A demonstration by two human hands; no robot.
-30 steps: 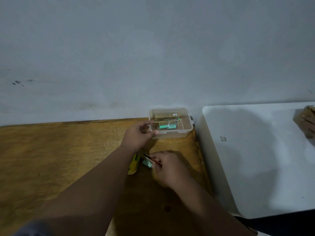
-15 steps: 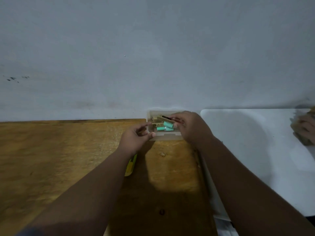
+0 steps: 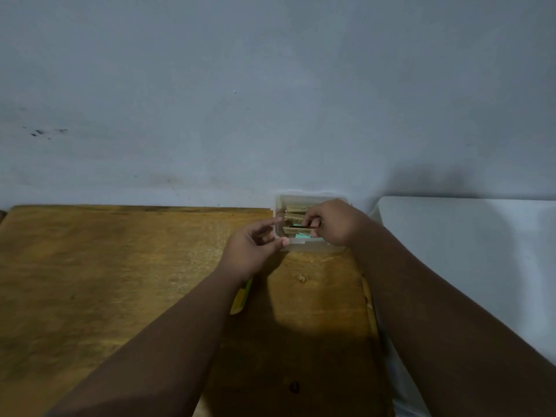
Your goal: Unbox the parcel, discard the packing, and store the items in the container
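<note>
Head view. A small clear plastic container stands at the twelve o'clock edge of the worn wooden counter, against the wall. It holds several tan-gold flat packets and some teal pieces.

The right hand reaches in from three o'clock, its fingers pinching one tan-gold flat packet low inside the container. The left hand, at eight o'clock of the container, has loose, uncurled fingers; its thumb tip touches the near left corner.

A yellow-green utility knife lies partly under the left wrist. A white slab adjoins at three o'clock.

We judge storing far advanced: no parcel or packing is in view. We take releasing this packet to be what is left.
</note>
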